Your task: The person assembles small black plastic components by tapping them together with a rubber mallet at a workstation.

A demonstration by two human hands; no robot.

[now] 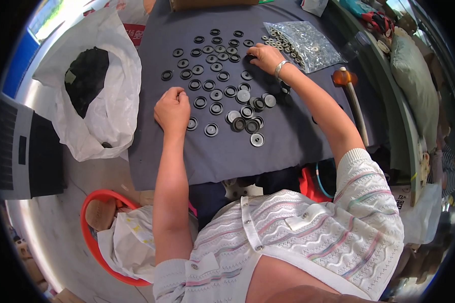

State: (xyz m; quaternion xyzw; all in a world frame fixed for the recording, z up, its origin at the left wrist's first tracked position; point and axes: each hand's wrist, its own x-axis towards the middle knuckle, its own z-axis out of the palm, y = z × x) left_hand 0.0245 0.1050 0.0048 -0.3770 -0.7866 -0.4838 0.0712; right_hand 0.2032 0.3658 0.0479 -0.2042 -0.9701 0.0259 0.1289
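Round black plastic discs with raised rims (216, 95) are spread over the grey cloth, most lying singly, some overlapping near the middle. My right hand (266, 58), with a silver bracelet (281, 69) at the wrist, reaches to the far right of the discs. Its thumb and fingers pinch a dark disc (249, 58) at the fingertips. My left hand (173, 110) rests closed at the left side of the group, beside one disc (192, 123); whatever its curled fingers hold is hidden. Beyond my right hand, small metal rings (286, 46) spill from a clear plastic bag (316, 50).
A hammer with an amber head (345, 77) lies at the right of the grey cloth (268, 161). At the left stands a white sack (121, 91) with black pieces inside. An orange-red basin (88, 237) is on the floor. A cardboard box (212, 4) sits at the far edge.
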